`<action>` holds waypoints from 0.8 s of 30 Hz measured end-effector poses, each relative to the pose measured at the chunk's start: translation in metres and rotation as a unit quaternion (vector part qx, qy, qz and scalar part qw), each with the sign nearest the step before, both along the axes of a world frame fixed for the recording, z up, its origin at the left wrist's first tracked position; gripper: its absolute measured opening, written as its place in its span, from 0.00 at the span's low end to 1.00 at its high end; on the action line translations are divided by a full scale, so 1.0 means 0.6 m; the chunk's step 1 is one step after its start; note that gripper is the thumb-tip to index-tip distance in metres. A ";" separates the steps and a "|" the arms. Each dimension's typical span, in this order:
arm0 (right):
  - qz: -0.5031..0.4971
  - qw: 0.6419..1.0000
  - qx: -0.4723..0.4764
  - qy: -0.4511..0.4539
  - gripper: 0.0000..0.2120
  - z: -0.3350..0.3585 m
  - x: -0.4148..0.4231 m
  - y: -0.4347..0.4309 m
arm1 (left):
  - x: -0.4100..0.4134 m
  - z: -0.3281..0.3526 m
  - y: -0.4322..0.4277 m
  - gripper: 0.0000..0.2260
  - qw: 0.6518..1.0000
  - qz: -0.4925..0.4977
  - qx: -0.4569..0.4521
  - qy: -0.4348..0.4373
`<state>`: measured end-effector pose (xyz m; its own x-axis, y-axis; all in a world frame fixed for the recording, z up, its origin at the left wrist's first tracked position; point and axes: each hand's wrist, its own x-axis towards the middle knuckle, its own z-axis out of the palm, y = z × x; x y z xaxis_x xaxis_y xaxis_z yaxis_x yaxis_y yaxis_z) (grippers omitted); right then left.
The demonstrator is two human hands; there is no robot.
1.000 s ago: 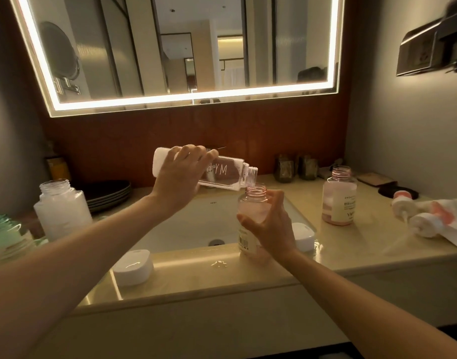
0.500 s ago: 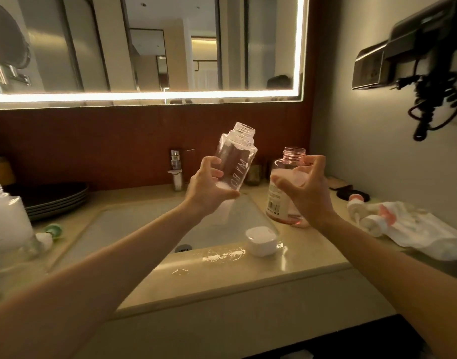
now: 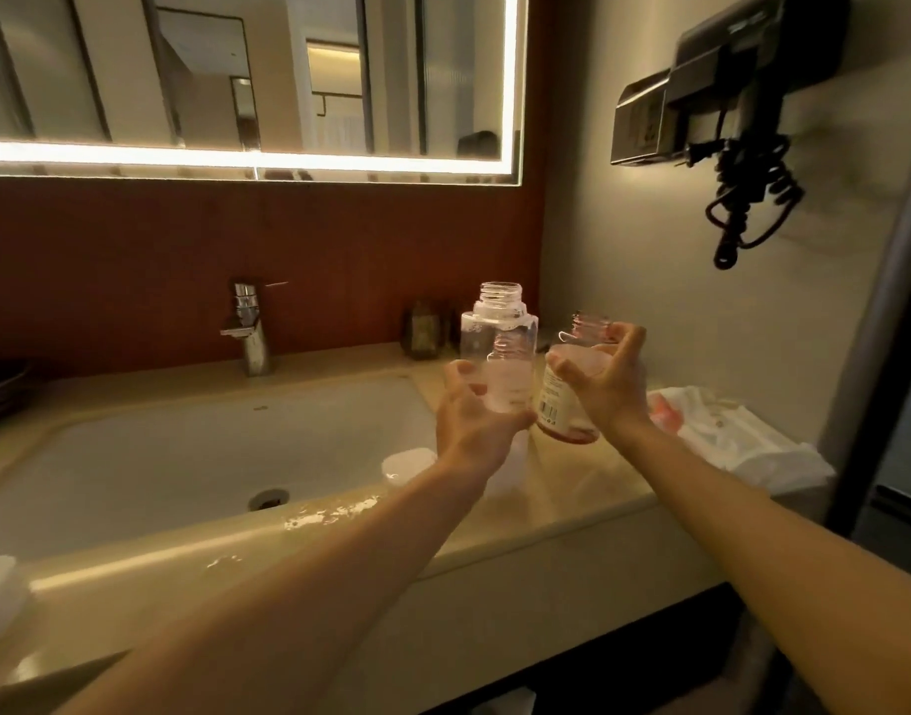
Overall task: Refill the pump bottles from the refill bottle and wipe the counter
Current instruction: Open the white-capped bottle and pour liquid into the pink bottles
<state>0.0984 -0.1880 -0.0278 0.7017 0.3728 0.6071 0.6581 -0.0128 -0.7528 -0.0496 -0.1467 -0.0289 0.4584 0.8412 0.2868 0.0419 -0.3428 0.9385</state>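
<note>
The left hand (image 3: 474, 425) is wrapped around the clear refill bottle (image 3: 499, 348), which now stands upright with its open neck up — a second ago it lay tipped over the pump bottle, pouring. The right hand (image 3: 605, 389) grips the pink pump bottle (image 3: 562, 399) around its shoulder and holds it off the counter (image 3: 546, 528), tilted slightly, just beside the refill bottle; a second ago it stood at the front rim of the sink (image 3: 185, 456). The pour into this bottle looks finished, and it seems headed for the right back part of the counter.

A second pink bottle shows through the clear one, standing behind it. A white cap (image 3: 407, 464) sits at the sink's right rim, below the left wrist. A cloth (image 3: 742, 441) covers the counter's right end by the wall, with pink pump tops on it. Spilled drops (image 3: 329, 513) glisten on the front edge — wiping remains. Open room lies between cap and cloth; the front edge is close.
</note>
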 end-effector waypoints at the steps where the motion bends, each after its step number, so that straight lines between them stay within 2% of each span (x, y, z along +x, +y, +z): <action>1: 0.006 1.000 -0.007 -0.003 0.34 -0.005 0.005 0.004 | 0.010 -0.007 0.000 0.34 1.000 0.002 -0.008 -0.001; 4: 0.026 0.999 -0.024 -0.005 0.35 -0.020 0.019 0.013 | 0.035 -0.023 -0.003 0.33 1.000 0.003 -0.015 -0.008; 12: 0.050 0.998 -0.033 0.033 0.36 -0.046 0.046 0.020 | 0.072 -0.045 0.002 0.35 0.999 0.010 0.042 -0.011; 20: 0.064 0.997 -0.035 0.014 0.36 -0.047 0.045 0.019 | 0.068 -0.051 0.024 0.45 0.998 -0.009 0.062 0.011; 24: -0.008 0.999 0.012 -0.029 0.32 -0.026 0.036 -0.001 | 0.055 -0.040 0.031 0.46 0.998 -0.011 0.065 0.007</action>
